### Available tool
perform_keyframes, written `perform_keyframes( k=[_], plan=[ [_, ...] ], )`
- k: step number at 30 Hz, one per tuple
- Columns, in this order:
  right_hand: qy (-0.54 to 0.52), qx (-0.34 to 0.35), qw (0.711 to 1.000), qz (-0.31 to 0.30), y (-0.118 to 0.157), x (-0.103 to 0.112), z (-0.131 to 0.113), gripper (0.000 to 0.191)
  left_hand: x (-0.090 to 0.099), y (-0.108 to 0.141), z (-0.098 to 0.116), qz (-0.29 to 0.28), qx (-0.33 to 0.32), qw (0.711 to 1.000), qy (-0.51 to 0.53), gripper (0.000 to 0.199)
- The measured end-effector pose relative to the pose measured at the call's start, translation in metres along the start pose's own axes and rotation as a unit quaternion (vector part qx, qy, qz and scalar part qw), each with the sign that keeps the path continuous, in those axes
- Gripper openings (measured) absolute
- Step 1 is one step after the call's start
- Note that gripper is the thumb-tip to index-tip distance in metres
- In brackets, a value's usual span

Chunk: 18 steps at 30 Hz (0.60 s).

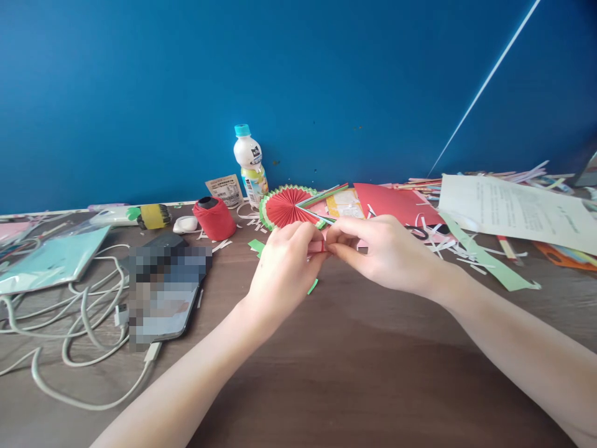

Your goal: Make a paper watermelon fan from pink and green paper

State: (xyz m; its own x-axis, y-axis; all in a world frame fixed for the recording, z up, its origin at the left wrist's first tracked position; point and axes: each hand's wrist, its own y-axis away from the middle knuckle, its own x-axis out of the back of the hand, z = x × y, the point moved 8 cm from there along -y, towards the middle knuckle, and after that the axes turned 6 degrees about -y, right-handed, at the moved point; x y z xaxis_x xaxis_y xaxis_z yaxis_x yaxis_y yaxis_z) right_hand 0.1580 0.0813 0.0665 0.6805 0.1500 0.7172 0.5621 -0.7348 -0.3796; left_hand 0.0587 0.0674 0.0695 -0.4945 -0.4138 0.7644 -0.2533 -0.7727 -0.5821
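My left hand [291, 261] and my right hand [377, 249] meet above the desk, fingers closed. Between their fingertips they pinch a small pink-red strip of paper [316, 246]. Most of the strip is covered by my fingers. Just behind the hands lies a pleated round paper fan [282, 208], red in the middle with a white and green rim. A wedge-shaped gap with striped edges opens on its right side. Green paper scraps [255, 246] lie beside my left hand.
At left are a phone [170, 305], a white cable [79, 398] and a red spool [214, 219]. A bottle [250, 165] stands against the blue wall. To the right lie red paper [396, 202], scissors [420, 233], white paper shreds and a printed sheet [517, 211].
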Motion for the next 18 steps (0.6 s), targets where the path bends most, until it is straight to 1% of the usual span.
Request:
perform_keyframes(
  k=[3,6,18],
  plan=[
    [-0.002,-0.007,1.000,-0.016,-0.0001,-0.0014,-0.0005,0.009,-0.0004,0.0002,0.0005,0.000,-0.005,1.000,0.005,0.013],
    [-0.009,-0.018,1.000,-0.022,-0.0008,-0.0009,-0.0002,0.009,-0.0006,0.0001,-0.0004,-0.004,0.003,1.000,0.020,0.014],
    [-0.077,-0.056,0.994,-0.044,-0.0021,-0.0001,0.0065,0.007,-0.0018,-0.0013,-0.0037,-0.011,0.022,0.996,0.090,0.014]
  ],
)
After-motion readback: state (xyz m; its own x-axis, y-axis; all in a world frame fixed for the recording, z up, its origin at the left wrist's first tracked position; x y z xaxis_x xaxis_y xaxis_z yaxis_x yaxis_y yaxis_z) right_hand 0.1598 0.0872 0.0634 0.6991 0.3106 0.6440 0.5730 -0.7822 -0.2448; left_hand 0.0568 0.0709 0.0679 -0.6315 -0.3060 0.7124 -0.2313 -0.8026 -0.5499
